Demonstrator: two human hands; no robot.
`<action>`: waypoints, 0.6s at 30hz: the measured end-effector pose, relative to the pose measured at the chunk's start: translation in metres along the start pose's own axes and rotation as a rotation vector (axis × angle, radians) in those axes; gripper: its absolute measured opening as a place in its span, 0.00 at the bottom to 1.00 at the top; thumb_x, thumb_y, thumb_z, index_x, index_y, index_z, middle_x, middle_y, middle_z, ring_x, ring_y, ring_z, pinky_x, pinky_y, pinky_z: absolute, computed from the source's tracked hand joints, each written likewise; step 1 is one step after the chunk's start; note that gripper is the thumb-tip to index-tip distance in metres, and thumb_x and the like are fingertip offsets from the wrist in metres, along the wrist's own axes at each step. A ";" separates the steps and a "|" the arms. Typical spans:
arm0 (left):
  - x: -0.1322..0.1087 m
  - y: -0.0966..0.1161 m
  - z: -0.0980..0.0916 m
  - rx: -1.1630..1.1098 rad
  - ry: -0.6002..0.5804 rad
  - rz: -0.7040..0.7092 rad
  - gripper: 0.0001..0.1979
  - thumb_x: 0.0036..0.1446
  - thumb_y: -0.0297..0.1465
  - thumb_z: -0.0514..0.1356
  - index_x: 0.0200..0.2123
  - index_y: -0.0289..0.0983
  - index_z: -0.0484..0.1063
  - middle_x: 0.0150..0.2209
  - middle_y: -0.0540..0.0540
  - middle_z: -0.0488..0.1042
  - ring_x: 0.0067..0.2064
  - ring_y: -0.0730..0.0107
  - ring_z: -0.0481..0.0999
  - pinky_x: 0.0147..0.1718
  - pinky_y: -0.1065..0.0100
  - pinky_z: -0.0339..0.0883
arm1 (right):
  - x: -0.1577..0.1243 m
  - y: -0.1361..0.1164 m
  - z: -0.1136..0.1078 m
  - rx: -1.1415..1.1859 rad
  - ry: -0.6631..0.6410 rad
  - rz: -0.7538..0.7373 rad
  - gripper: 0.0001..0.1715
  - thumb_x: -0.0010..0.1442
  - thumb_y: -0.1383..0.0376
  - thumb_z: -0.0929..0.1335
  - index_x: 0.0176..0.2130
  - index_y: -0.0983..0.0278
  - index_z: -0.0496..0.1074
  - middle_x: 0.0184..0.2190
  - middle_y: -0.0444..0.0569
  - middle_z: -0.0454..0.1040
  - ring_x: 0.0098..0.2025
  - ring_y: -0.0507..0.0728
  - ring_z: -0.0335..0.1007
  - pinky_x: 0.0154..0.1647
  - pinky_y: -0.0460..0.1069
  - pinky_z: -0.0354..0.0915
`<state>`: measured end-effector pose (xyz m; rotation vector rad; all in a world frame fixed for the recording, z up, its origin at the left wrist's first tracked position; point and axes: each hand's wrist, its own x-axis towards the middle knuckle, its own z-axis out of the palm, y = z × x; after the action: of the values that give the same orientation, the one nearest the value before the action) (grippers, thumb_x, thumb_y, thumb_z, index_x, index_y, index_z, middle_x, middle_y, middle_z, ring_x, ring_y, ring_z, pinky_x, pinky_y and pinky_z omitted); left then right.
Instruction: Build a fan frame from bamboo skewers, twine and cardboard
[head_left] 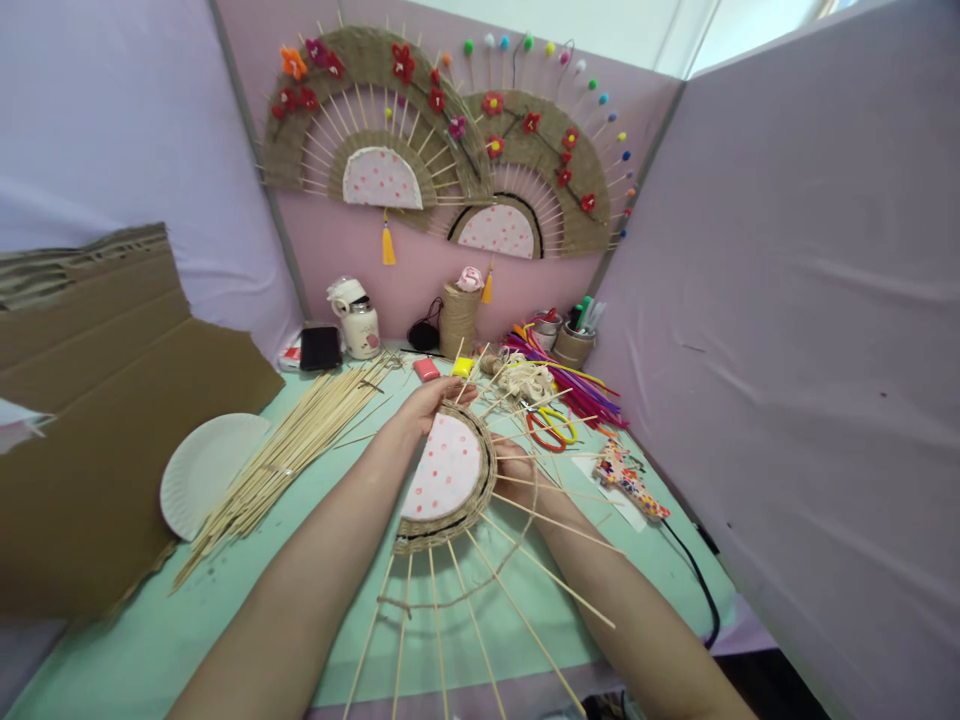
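Observation:
A half-round craft fan [444,470] is tilted between my hands over the table. Its white face has pink dots, a twine-wrapped border and a black line. Thin wooden sticks [439,635] spread out from the curved rim. Twine [450,603] runs loosely across several of these sticks in an arc. My left hand [435,402] grips the fan's far end, with some fingers behind it. At the right rim, among the sticks, my right hand [517,473] is closed on the fan, its fingertips partly hidden.
Loose sticks [292,450], a paper plate [206,470] and cardboard [120,430] lie left. Scissors [551,428], pipe cleaners [581,385] and a patterned glue gun [630,480] with a cord lie right. Behind stand a bottle [360,325] and twine spool [459,318]; decorated fans [375,110] hang above.

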<state>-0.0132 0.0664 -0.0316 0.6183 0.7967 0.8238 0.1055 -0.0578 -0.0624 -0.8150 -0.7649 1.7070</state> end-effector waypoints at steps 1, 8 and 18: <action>0.000 0.000 0.001 -0.005 0.001 0.004 0.05 0.54 0.25 0.62 0.36 0.32 0.75 0.35 0.40 0.81 0.37 0.62 0.82 0.34 0.69 0.73 | 0.000 0.000 0.000 -0.001 -0.002 -0.001 0.10 0.39 0.65 0.74 0.27 0.62 0.74 0.25 0.46 0.80 0.30 0.60 0.77 0.35 0.53 0.72; -0.005 0.002 0.003 -0.023 -0.011 -0.021 0.10 0.58 0.24 0.56 0.41 0.27 0.75 0.33 0.37 0.81 0.34 0.63 0.82 0.30 0.71 0.73 | 0.001 0.000 0.000 -0.003 0.005 -0.005 0.11 0.38 0.65 0.74 0.27 0.62 0.74 0.25 0.46 0.80 0.30 0.59 0.77 0.33 0.51 0.71; -0.002 0.001 0.001 -0.053 -0.066 -0.054 0.12 0.59 0.25 0.55 0.45 0.27 0.72 0.33 0.36 0.81 0.31 0.59 0.82 0.32 0.65 0.76 | 0.001 0.000 -0.002 -0.090 0.019 0.010 0.10 0.39 0.61 0.74 0.25 0.60 0.73 0.23 0.44 0.79 0.30 0.60 0.76 0.31 0.52 0.69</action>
<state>-0.0139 0.0652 -0.0294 0.5715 0.7263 0.7688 0.1069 -0.0562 -0.0637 -0.8966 -0.8306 1.6817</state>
